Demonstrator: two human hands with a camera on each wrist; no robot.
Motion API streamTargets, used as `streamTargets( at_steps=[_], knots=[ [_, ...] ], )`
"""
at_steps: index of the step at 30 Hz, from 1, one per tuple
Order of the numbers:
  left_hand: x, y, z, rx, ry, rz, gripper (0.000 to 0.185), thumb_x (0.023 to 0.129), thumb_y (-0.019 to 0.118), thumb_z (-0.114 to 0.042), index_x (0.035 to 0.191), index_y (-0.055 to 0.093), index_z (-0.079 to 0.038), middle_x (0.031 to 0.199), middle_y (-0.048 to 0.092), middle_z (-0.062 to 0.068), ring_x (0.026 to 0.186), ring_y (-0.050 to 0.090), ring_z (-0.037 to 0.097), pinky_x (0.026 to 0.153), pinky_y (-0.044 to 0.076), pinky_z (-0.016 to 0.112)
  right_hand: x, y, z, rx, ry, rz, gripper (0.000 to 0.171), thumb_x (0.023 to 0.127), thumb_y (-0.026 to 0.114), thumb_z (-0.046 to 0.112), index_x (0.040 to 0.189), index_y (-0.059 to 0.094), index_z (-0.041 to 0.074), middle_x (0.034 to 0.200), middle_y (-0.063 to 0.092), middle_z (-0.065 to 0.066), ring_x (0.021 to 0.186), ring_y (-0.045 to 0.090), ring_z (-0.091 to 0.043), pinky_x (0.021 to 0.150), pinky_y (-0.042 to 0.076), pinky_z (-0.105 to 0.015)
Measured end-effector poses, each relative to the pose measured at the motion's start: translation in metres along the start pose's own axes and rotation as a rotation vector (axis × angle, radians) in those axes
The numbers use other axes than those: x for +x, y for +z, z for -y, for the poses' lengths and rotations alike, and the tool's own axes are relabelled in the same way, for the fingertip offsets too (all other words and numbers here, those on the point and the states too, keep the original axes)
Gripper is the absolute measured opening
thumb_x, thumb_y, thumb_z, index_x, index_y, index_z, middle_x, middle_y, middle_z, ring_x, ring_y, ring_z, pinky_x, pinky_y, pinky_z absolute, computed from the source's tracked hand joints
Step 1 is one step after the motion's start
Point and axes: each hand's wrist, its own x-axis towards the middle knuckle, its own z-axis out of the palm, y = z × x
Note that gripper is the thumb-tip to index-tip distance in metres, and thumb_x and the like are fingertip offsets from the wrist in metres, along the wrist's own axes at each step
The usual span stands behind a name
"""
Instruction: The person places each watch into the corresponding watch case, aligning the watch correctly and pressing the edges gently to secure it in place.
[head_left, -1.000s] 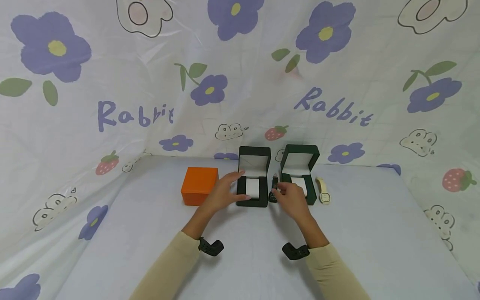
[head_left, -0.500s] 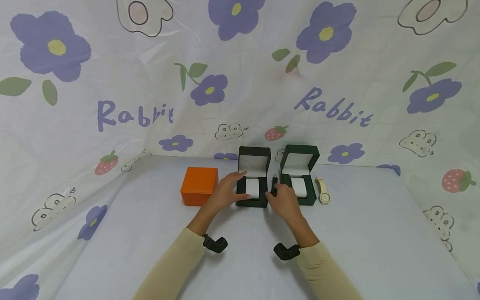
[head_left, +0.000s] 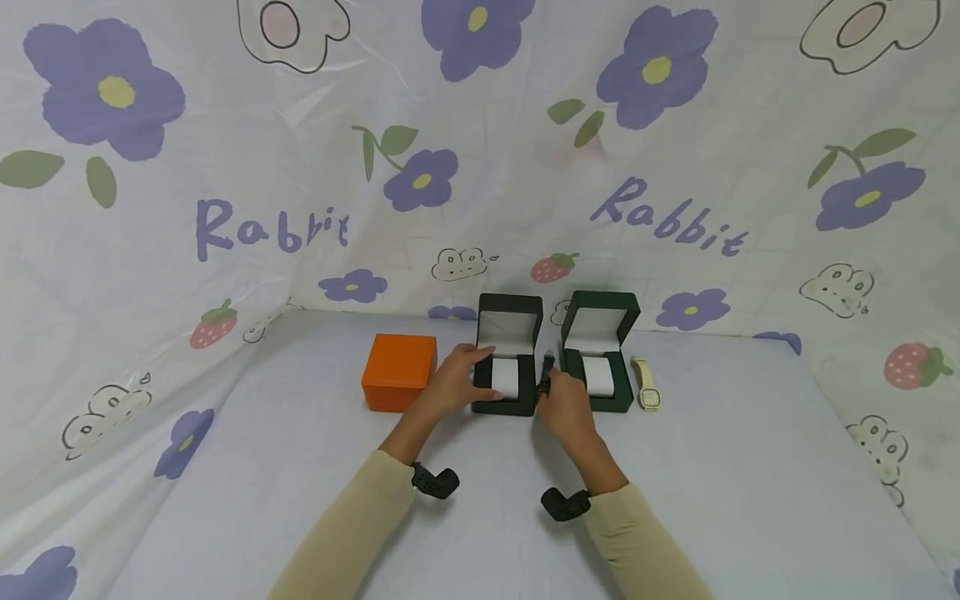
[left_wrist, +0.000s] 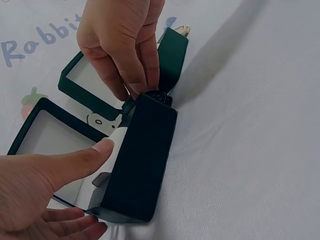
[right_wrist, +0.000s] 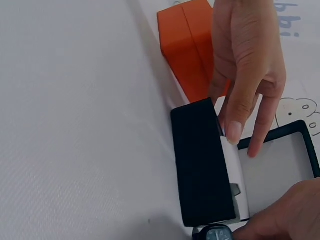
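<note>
In the head view, my left hand (head_left: 453, 385) lies at the left side of a dark watch box (head_left: 513, 407) with its lid up. Its thumb (left_wrist: 104, 146) reaches over the white cushion (left_wrist: 116, 145), and the fingers are fairly straight beside the box. Just right of this box my right hand (head_left: 567, 408) pinches a dark wristwatch (head_left: 547, 372), whose round dial (right_wrist: 218, 233) peeks out in the right wrist view. The fingers hide part of the watch. Beyond stands a second, green watch box (head_left: 619, 392), lid raised, a white cushion inside.
An orange box (head_left: 400, 367), closed, stands left of the dark box, close to my left hand. A gold wristwatch (head_left: 647, 383) lies right of the green box. A patterned sheet (head_left: 495, 167) hangs behind the white tabletop (head_left: 480, 533).
My right hand has moved slightly left and turned; it now pinches the dark wristwatch, which has shifted and lifted or tilted a little. The left hand stays at the dark box.
</note>
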Motion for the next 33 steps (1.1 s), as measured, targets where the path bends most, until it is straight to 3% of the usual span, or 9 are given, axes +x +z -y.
streamTargets(
  at_steps=[4, 8, 15, 33],
  knots=[
    [0.001, 0.002, 0.0, -0.002, -0.031, 0.006, 0.078, 0.079, 0.09, -0.026, 0.147, 0.055, -0.01, 0.148, 0.042, 0.026, 0.129, 0.051, 0.037, 0.109, 0.047, 0.048, 0.001, 0.003, -0.003, -0.005, -0.008, -0.031, 0.028, 0.09, 0.061, -0.01, 0.116, 0.062, -0.02, 0.085, 0.069, -0.026, 0.06, 0.059, -0.024, 0.047, 0.048, -0.032],
    [0.003, 0.004, -0.001, 0.0, -0.054, 0.009, 0.078, 0.079, 0.09, -0.026, 0.147, 0.055, -0.012, 0.147, 0.039, 0.027, 0.126, 0.053, 0.037, 0.107, 0.049, 0.047, 0.001, 0.005, -0.006, 0.017, -0.038, -0.085, 0.034, 0.088, 0.063, -0.011, 0.121, 0.061, -0.021, 0.098, 0.07, -0.033, 0.072, 0.067, -0.031, 0.054, 0.055, -0.038],
    [0.005, 0.004, -0.003, 0.038, -0.094, 0.023, 0.08, 0.078, 0.091, -0.026, 0.148, 0.054, -0.015, 0.145, 0.038, 0.026, 0.122, 0.055, 0.034, 0.104, 0.051, 0.044, 0.001, 0.005, -0.009, 0.06, -0.022, -0.11, 0.039, 0.087, 0.065, -0.013, 0.125, 0.061, -0.018, 0.105, 0.071, -0.029, 0.091, 0.071, -0.037, 0.068, 0.06, -0.045],
    [0.016, 0.001, -0.007, 0.07, -0.128, 0.104, 0.08, 0.075, 0.093, -0.02, 0.146, 0.057, -0.015, 0.135, 0.044, 0.024, 0.113, 0.055, 0.03, 0.097, 0.055, 0.044, 0.005, 0.002, -0.014, 0.099, -0.023, -0.085, 0.038, 0.085, 0.067, -0.014, 0.123, 0.064, -0.016, 0.102, 0.073, -0.025, 0.095, 0.071, -0.036, 0.073, 0.061, -0.045]
  ],
)
